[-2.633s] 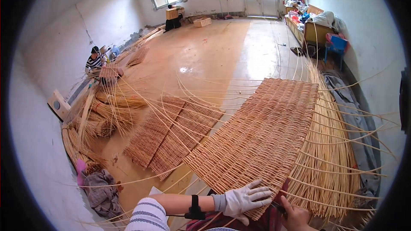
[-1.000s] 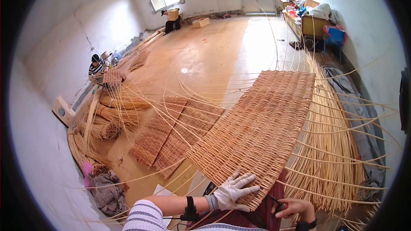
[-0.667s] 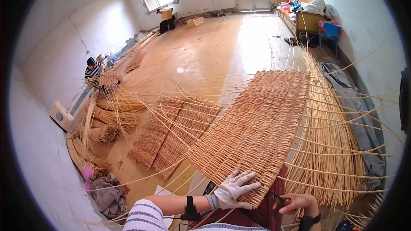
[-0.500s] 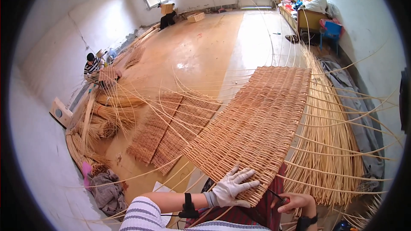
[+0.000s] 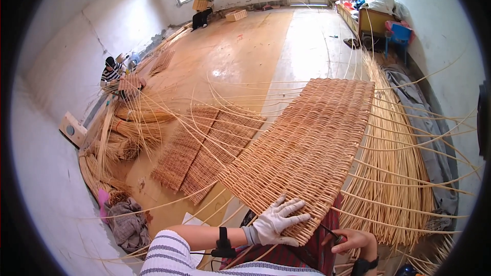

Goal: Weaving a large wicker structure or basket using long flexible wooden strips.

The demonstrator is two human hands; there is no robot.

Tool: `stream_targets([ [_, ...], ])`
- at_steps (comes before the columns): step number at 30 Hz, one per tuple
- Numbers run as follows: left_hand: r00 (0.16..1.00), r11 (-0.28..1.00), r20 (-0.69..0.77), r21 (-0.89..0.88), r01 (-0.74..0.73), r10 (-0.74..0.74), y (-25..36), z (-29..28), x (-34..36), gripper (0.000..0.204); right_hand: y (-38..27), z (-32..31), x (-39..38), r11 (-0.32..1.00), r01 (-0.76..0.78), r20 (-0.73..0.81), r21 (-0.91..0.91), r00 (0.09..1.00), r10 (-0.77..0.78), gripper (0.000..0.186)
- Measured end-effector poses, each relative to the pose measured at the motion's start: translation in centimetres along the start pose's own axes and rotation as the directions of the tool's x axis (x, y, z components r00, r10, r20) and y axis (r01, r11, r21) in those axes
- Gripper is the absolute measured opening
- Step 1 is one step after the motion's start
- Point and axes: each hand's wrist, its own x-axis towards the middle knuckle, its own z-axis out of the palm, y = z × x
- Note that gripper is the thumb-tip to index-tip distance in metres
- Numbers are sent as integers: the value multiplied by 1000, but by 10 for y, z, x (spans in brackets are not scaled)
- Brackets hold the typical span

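Observation:
A large woven wicker panel point(image 5: 307, 148) slopes away from my lap, loose canes sticking out along both sides. My left hand point(image 5: 279, 222), in a white glove, lies open on the panel's near end with its fingers spread. Just right of that end, below the edge, my right hand point(image 5: 350, 240) is bare and closed around a thin tool point(image 5: 337, 238) with a dark handle. The tool's slim shaft points up toward the panel's near corner; its tip is hard to make out.
Long pale canes point(image 5: 394, 174) lie in a heap on the right. Two woven panels point(image 5: 204, 148) rest on the floor to the left, near cane bundles point(image 5: 123, 133). A person in stripes point(image 5: 113, 74) sits by the left wall; another person point(image 5: 201, 15) is farther back. A blue chair point(image 5: 399, 35) stands far right.
The view has shifted slightly, and the room sits a little lower in it. My left hand stays on the panel. The right hand's fingers have moved slightly around the tool.

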Motion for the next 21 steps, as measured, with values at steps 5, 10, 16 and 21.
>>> stream_targets([
  [5, 1000, 1000, -3, 3, 0, 0, 2, -2, 1, 93, -7, -5, 2, 1000, -6, -11, -7, 1000, 5, 58],
  [10, 1000, 999, 0, -30, 13, -13, 3, -6, 2, 91, -4, 2, 4, 945, 215, 113, 245, 962, -248, 64],
  [16, 999, 999, 12, 25, 46, -47, -4, -14, -3, 96, 114, -21, 30, 488, 683, -675, 543, 701, -229, 43],
  [21, 997, 993, 71, 118, 20, -29, -7, -14, -9, 108, 235, -104, 87, 564, 725, -880, 395, 475, 6, 38],
])
